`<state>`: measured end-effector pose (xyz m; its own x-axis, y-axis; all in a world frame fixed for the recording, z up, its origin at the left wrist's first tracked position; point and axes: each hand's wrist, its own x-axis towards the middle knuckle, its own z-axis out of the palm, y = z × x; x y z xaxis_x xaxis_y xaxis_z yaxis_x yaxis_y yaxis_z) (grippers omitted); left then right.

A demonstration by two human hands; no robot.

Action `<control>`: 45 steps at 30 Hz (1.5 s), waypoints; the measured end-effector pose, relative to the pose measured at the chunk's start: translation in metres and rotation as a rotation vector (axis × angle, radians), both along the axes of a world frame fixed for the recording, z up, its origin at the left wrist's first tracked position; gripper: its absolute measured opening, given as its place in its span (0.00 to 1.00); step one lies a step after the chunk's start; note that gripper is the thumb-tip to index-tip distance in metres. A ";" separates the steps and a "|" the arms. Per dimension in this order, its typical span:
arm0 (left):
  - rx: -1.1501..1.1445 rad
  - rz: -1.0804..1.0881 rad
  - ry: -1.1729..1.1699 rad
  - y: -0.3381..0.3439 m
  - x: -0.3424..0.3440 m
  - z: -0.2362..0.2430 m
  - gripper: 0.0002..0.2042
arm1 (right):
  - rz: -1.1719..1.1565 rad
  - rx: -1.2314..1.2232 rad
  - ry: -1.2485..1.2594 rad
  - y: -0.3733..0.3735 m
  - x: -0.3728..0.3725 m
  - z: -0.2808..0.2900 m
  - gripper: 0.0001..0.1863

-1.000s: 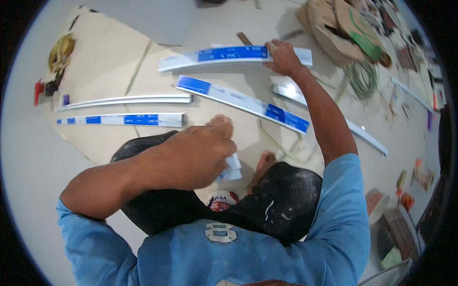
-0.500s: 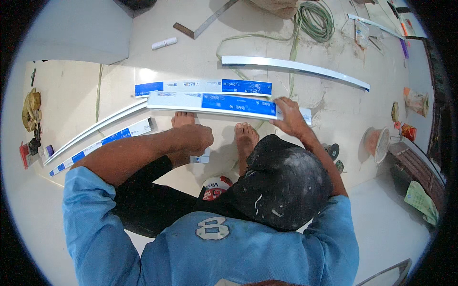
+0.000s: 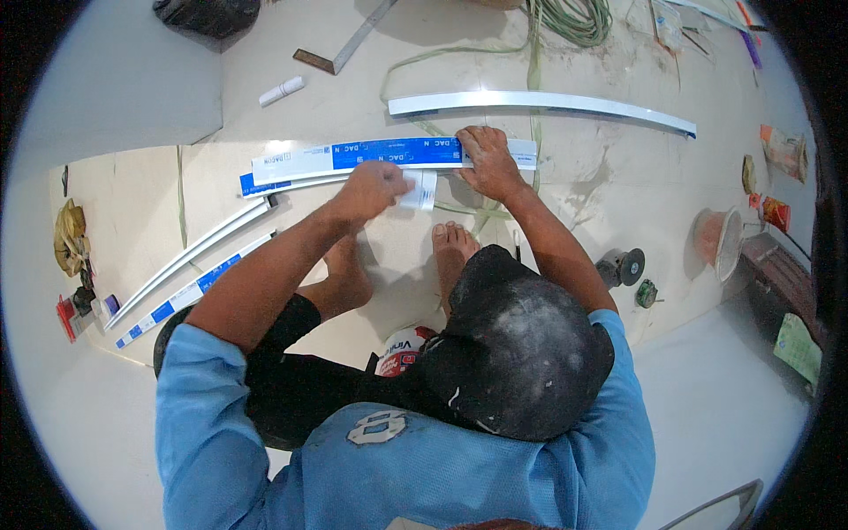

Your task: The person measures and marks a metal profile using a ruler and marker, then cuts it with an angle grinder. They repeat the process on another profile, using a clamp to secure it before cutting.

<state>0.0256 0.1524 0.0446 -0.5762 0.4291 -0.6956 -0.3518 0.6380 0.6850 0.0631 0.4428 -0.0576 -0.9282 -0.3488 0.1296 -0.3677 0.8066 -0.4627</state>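
My right hand point(image 3: 488, 163) grips a white channel strip point(image 3: 291, 161) with printed blue film near its right end, fingers over the far edge. This strip lies across in front of my feet. My left hand point(image 3: 374, 189), slightly blurred, is closed on a short white offcut point(image 3: 420, 191) at the strip's near edge; its fingertips are partly hidden. Beneath the held strip another blue-filmed strip point(image 3: 250, 187) shows at the left. Farther away lies a plain white strip point(image 3: 548, 102).
Two more strips point(image 3: 146, 329) slant at the left. A try square point(image 3: 334, 60) and a white marker point(image 3: 282, 91) lie ahead. A coiled green hose point(image 3: 572, 19) sits at the far side. On the right are an angle grinder point(image 3: 625, 267) and a bucket point(image 3: 717, 243). A paint can point(image 3: 402, 352) stands between my legs.
The held strip has moved away from me and left, over the other strip. My left hand has come forward to it with the short offcut. The view has shifted slightly.
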 end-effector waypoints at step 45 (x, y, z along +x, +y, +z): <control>-0.125 0.561 0.428 0.044 0.051 -0.076 0.17 | -1.003 -1.067 -0.675 0.071 0.193 0.152 0.26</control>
